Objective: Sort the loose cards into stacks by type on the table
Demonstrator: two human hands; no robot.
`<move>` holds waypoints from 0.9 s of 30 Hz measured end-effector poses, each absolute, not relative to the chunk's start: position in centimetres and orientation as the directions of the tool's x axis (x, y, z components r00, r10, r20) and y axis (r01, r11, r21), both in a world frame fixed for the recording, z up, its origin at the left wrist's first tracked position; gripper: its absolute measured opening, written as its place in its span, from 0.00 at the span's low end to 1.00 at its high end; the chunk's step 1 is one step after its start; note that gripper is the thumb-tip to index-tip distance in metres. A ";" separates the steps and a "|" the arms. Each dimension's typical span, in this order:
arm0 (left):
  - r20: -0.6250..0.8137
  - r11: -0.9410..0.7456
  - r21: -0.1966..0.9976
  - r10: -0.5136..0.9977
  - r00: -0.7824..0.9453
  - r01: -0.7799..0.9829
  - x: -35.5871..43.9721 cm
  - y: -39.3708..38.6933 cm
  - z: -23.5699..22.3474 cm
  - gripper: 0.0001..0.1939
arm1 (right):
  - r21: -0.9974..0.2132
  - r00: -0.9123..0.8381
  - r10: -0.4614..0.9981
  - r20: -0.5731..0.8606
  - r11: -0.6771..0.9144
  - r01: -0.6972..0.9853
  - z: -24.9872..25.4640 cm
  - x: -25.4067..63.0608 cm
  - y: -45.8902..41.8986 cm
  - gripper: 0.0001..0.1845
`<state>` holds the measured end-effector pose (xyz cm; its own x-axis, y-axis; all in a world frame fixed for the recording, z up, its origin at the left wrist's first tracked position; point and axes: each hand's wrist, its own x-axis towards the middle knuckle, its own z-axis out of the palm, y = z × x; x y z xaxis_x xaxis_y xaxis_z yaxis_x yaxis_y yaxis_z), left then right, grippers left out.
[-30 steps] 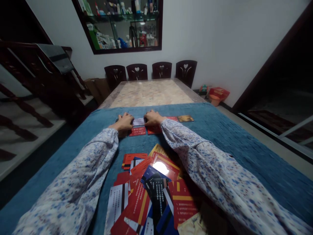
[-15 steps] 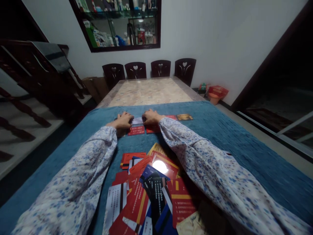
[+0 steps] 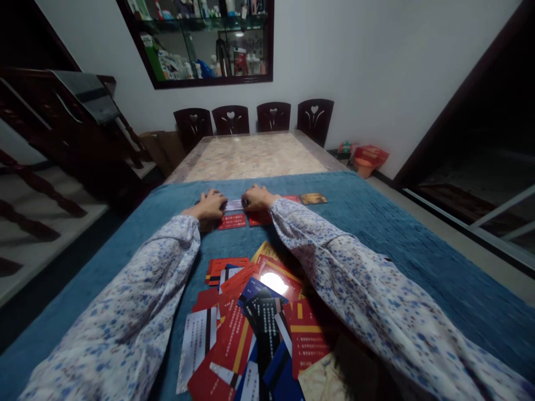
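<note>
My left hand (image 3: 211, 205) and my right hand (image 3: 257, 198) are at the two ends of a white card (image 3: 234, 205) lying on the blue cloth (image 3: 167, 217). Their curled fingers touch its ends; the fingertips are partly hidden. Just nearer to me lie a red card (image 3: 232, 221) and another red card (image 3: 259, 218), the second partly behind my right forearm. Beyond my right wrist are a further red card (image 3: 291, 198) and a gold card (image 3: 313, 199) in the same row as the white one. Between my forearms spreads a loose heap of overlapping cards, among them a black card (image 3: 267, 326).
The table's bare stone top (image 3: 259, 156) shows past the cloth. Several dark chairs (image 3: 273, 117) line its far end. A wooden railing (image 3: 62, 122) is at left, and a red bag (image 3: 371, 156) sits on an orange bin at right.
The view has shifted very slightly. Both hands stay at the white card's ends, and the heap lies as before.
</note>
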<state>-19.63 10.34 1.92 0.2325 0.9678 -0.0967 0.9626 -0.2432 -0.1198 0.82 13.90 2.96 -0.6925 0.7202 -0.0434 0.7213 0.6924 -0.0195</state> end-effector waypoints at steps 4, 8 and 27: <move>-0.067 -0.249 -0.107 0.968 0.243 0.962 -19.7 10.1 2.1 0.23 | -0.024 -0.692 0.721 -0.028 0.692 0.722 3.1 1.2 13.9 0.23; 0.023 -0.264 -0.088 0.964 0.267 0.961 -19.4 9.5 2.4 0.24 | -0.044 -0.686 0.727 0.023 0.687 0.726 3.6 2.0 13.7 0.25; 0.311 -0.505 -0.106 0.801 0.511 0.856 -12.2 4.5 4.1 0.07 | -0.071 -0.697 0.695 0.173 0.715 0.696 5.9 9.2 9.2 0.15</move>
<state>-12.20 4.47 4.14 0.5114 0.8009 0.3114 0.8563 -0.5055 -0.1063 9.20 9.22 5.93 -0.6975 0.6955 0.1728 0.6955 0.7150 -0.0705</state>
